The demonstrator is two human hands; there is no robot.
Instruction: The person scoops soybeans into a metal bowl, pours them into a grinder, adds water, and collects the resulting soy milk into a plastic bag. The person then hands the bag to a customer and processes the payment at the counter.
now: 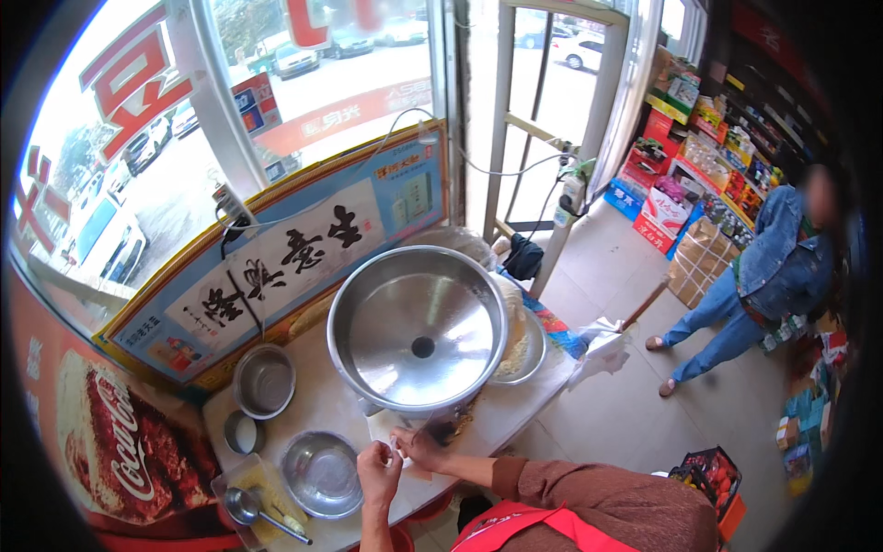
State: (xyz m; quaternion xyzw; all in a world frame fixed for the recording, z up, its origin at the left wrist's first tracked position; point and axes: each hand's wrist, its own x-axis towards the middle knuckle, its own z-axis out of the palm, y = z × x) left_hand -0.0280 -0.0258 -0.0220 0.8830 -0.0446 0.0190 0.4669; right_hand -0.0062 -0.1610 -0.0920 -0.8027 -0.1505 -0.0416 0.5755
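My left hand (379, 469) and my right hand (419, 447) are close together at the table's near edge, both pinching a small white piece, perhaps cloth or paper, between them. Just beyond them stands a wide steel hopper-like bowl (386, 331) with a dark round hole in its centre. An empty steel basin (323, 475) lies left of my left hand. Farther left, a clear plastic tray (227, 483) holds yellow grains, a steel ladle (243, 507) and a pale-handled tool. A deep steel pot (264, 381) and a small steel cup (244, 432) with white contents stand behind.
Right of the big bowl, a steel basin (538, 359) holds yellowish material. A printed board (290, 255) backs the table (510, 428). A person (766, 276) in denim stands on the right by stacked goods. Under the table's near edge is a red container (402, 538).
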